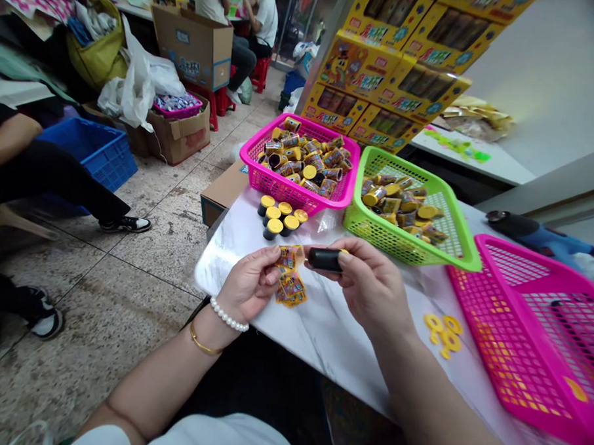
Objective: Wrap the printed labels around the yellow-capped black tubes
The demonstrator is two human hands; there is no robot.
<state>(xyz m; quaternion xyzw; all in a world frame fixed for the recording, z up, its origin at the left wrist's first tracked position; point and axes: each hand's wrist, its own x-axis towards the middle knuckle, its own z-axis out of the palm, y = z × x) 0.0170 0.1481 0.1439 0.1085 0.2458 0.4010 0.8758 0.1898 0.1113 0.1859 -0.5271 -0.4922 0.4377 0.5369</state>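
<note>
My left hand (253, 281) pinches a printed yellow label sleeve (289, 257) over the table; more sleeves (291, 288) lie just below it. In my right hand (371, 281) is a small black cylinder (325, 259) lying sideways, a bit of yellow showing at its thumb end. Its free end points at the sleeve; whether the two touch I cannot tell. Beyond my hands stand several black cylinders with yellow caps (273, 227). A pink basket (300, 195) holds many yellow-labelled cylinders (314, 159), and a green basket (406, 234) beside it holds more of them.
Yellow plastic rings (450, 339) lie at the right of the white table (326, 326), by another pink basket (529, 343). Yellow printed boxes (359, 69) are stacked behind. A blue crate (97, 152) and a seated person's leg (88, 182) are on the left.
</note>
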